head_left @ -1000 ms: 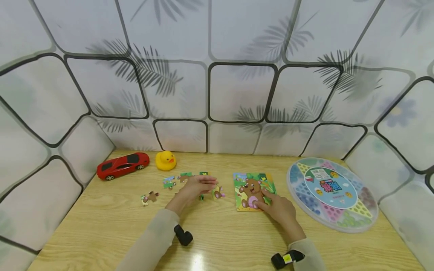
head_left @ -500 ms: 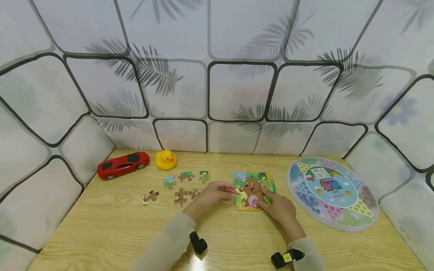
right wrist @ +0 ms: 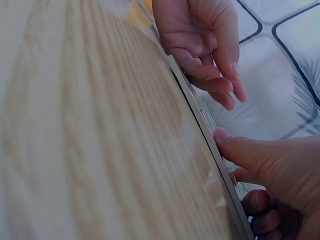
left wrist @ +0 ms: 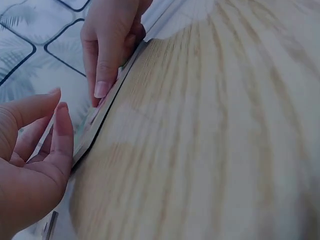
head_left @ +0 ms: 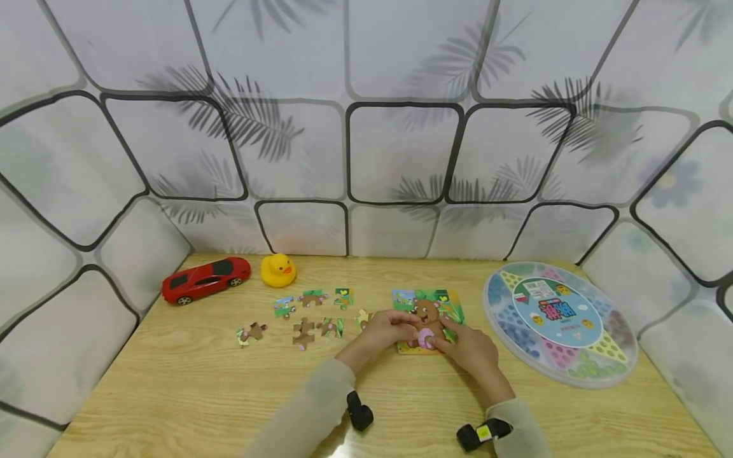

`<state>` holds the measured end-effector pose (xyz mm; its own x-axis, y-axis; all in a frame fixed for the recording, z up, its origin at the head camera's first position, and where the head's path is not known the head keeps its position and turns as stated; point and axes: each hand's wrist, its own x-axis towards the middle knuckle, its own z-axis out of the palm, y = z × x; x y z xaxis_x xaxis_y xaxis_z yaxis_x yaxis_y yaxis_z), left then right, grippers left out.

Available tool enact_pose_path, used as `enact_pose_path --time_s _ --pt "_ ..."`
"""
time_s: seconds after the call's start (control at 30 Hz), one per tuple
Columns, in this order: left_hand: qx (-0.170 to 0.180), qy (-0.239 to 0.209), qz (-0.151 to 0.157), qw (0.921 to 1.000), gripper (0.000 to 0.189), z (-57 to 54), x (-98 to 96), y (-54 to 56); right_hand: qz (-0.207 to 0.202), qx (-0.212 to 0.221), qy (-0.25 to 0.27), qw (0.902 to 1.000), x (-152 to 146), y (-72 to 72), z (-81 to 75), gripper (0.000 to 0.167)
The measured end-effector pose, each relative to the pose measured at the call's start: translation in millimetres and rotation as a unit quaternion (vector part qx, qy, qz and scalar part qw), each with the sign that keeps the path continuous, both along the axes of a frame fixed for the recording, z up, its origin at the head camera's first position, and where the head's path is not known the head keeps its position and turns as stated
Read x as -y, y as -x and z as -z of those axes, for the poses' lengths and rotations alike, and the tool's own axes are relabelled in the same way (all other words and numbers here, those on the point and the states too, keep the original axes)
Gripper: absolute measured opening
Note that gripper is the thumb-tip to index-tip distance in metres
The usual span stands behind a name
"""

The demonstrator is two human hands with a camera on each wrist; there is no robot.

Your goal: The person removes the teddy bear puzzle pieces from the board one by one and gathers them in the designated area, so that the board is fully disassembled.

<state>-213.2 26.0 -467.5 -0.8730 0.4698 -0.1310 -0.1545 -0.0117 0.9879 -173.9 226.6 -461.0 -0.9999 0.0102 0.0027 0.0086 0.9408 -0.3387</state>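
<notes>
A square bear puzzle board (head_left: 404, 298) lies flat on the wooden table, showing a brown bear with a pink belly. My left hand (head_left: 375, 336) is over the board's left part, fingers loosely bent and no piece visible in them. In the left wrist view its thumb and fingertips come close together. My right hand (head_left: 474, 353) rests on the board's lower right part. Its thumb (right wrist: 231, 142) presses the top surface, with the index finger laid apart from it; the other fingers are bent beside the edge. Loose puzzle pieces (head_left: 303, 333) lie left of the board.
A red toy car (head_left: 206, 280) and a yellow rubber duck (head_left: 278, 270) stand at the back left. One puzzle piece (head_left: 251, 333) lies apart on the left. A round Chinese checkers box (head_left: 558, 321) sits to the right. A patterned fabric wall (head_left: 395, 232) borders the table.
My left hand has moved right from the loose pieces to over the board, uncovering several pieces behind it. My right hand has stayed on the board.
</notes>
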Motion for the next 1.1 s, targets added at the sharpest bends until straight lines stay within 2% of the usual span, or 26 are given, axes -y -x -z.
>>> enact_pose_path --time_s 0.2,0.37,0.47,0.63,0.8,0.97,1.1 --pt "-0.004 0.029 -0.006 0.9996 0.029 1.7 -7.2 3.1 -0.005 -0.003 -0.006 1.0 2 -0.1 -3.3 0.068" --pt "-0.036 0.081 0.011 0.996 0.034 -1.9 -13.6 3.0 -0.005 -0.008 -0.011 0.9999 1 0.7 -5.4 0.065" --pt "-0.048 0.103 0.009 0.9934 0.035 -2.2 -14.9 2.3 -0.01 -0.01 -0.005 0.9999 1 0.6 -5.0 0.066" --pt "-0.049 0.115 0.008 0.9921 0.037 0.9 -14.1 1.2 -0.047 -0.008 0.046 0.9978 -6 1.4 -3.1 0.067" --pt "-0.056 0.132 0.001 0.9896 0.037 0.4 -15.6 0.5 -0.092 0.026 0.114 0.9889 -21 2.0 -4.8 0.057" --pt "-0.067 0.147 -0.01 0.9869 0.038 -0.6 -19.8 1.6 -0.1 0.037 0.123 0.9866 -31 0.4 -5.6 0.047" --pt "-0.082 0.156 -0.026 0.984 0.037 2.4 -22.8 0.3 -0.095 0.029 0.119 0.9879 -30 -0.8 -5.2 0.052"
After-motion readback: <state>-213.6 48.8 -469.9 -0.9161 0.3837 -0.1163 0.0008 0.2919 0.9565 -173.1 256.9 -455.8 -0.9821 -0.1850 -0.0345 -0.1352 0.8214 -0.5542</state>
